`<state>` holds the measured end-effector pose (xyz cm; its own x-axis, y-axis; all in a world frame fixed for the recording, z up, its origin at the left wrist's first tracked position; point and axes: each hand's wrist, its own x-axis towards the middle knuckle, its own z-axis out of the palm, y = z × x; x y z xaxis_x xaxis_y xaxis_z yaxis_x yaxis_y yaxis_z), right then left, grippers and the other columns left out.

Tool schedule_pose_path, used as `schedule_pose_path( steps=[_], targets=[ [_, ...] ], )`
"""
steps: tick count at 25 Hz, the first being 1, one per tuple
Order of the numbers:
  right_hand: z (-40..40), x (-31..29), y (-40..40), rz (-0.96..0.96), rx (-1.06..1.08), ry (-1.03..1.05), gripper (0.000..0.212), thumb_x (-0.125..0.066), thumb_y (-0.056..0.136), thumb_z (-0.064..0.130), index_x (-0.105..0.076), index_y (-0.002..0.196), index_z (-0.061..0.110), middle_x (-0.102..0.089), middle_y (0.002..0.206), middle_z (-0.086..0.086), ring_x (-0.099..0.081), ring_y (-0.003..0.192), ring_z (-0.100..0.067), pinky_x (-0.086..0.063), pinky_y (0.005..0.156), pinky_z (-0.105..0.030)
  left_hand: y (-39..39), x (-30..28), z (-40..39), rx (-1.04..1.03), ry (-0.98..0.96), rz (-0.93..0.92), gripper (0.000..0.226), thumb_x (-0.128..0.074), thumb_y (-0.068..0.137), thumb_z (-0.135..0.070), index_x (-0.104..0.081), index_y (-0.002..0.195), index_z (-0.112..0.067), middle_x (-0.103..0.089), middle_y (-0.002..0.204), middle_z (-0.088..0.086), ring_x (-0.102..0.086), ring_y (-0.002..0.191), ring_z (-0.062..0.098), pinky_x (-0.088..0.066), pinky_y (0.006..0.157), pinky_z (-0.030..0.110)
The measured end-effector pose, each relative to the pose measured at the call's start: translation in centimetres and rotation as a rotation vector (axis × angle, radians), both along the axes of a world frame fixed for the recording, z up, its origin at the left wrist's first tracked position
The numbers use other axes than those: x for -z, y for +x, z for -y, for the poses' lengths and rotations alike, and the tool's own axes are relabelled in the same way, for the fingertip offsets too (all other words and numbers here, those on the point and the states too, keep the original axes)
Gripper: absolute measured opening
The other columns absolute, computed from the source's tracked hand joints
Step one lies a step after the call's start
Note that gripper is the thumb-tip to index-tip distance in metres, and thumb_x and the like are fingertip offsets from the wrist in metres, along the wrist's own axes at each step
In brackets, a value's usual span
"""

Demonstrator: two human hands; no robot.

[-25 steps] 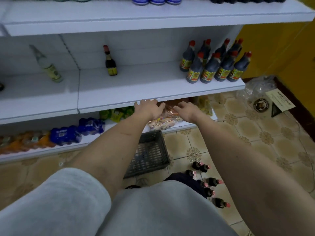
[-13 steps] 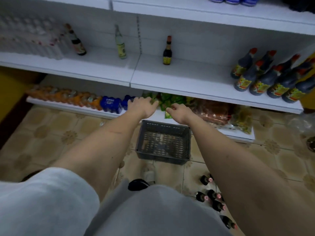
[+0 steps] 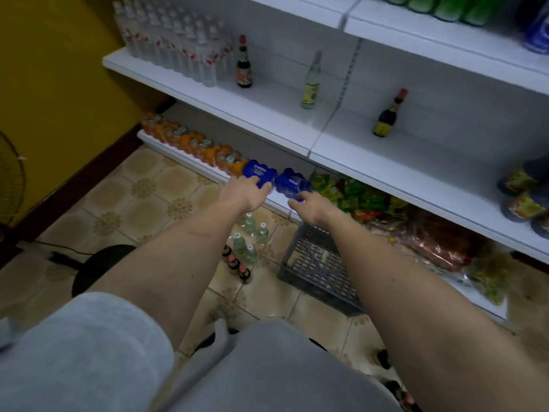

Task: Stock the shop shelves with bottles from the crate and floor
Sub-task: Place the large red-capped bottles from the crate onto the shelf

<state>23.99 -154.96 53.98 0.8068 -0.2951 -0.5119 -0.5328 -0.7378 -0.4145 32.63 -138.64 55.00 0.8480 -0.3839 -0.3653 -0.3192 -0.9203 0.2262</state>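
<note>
The grey crate stands on the tiled floor, its far side against the front edge of the bottom shelf, and its slatted bottom shows no bottles inside. Left of the crate, near its corner, a cluster of floor bottles stands upright: about 5 clear ones with pale caps, and nearer the person 3 or so dark ones with red tops. More dark bottles sit on the floor on the near right of the crate, partly hidden by the right arm.

Above and beyond the crate, the left hand hangs palm down with fingers relaxed and slightly bent, holding nothing; its fingertips overlap a blue pack on the bottom shelf, and contact cannot be told. The right hand is likewise loose and empty, its fingers near a second blue pack just above the crate's far left corner.

Left of the blue packs runs a row of orange bottles; right of them, over the crate, lie green and red snack bags. The middle shelf above the crate has wide bare room: only 1 dark red-capped bottle, a clear bottle with a yellow label, and another dark bottle beside a block of clear bottles at its far left. Dark labelled bottles crowd its right end.
</note>
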Motion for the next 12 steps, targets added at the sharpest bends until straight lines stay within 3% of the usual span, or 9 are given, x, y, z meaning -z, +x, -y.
schedule_pose_path(
  steps=[2,6,12],
  targets=[
    [-2.8,1.1,3.0,-0.033,-0.021,0.011,0.067,-0.041,0.093,0.060,-0.040,0.149,0.023,-0.035,0.158,-0.009,-0.038,0.140,-0.032,-0.033,0.115,-0.045,2.2,0.2,-2.5,-0.019,0.018,-0.021,0.065,-0.020,0.097,-0.059,-0.039,0.147,-0.021,-0.044,0.149,0.012,-0.041,0.134,0.033,-0.033,0.108,0.043],
    [-8.1,2.9,7.3,-0.092,-0.069,0.032,0.065,-0.039,0.096,0.058,-0.037,0.150,0.021,-0.035,0.156,-0.013,-0.039,0.139,-0.035,-0.034,0.115,-0.045,6.4,1.9,-7.1,-0.046,0.082,-0.090,0.068,-0.019,0.097,-0.060,-0.032,0.151,-0.022,-0.035,0.155,0.012,-0.032,0.141,0.033,-0.022,0.114,0.049],
    [-11.3,5.6,10.2,-0.144,-0.100,0.063,0.065,-0.040,0.098,0.054,-0.033,0.152,0.020,-0.030,0.159,-0.012,-0.034,0.142,-0.034,-0.031,0.116,-0.045,9.8,5.0,-9.8,-0.011,0.098,-0.205,0.065,-0.021,0.097,-0.059,-0.030,0.151,-0.024,-0.036,0.154,0.013,-0.034,0.139,0.034,-0.025,0.114,0.051]
  ],
)
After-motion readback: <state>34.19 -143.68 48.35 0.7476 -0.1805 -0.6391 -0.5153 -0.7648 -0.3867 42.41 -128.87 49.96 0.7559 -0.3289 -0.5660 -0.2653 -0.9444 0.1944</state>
